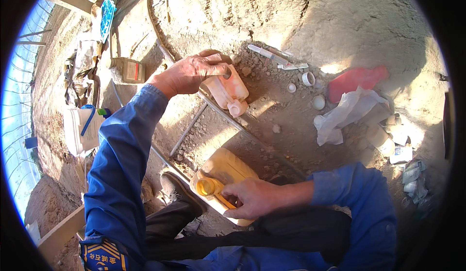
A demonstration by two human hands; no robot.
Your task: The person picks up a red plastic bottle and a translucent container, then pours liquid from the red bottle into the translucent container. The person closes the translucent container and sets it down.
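The yellow jerrycan (224, 174) stood on the dry soil directly under the right hand (255, 197), whose fingers were wrapped tightly around its handle, with the can's open round mouth just to the left of the fingertips. Above it, well apart, the left hand (189, 73) gripped a small pale bottle (226, 90); the fingers were curled shut over its upper end, and the bottle tilted so that its neck pointed down and to the right, below the fingertips and towards the jerrycan without touching it.

A crumpled white plastic bag (345, 114) lay well to the right of the left hand's fingers, with a red flat container (357, 79) touching it on the far side. A thin metal pipe (228, 118) ran across the soil just below the small bottle, between the two hands. A syringe (273, 56) lay on the ground just beyond the left fingers, to their right, and a few small white caps (308, 78) were scattered between it and the bag.
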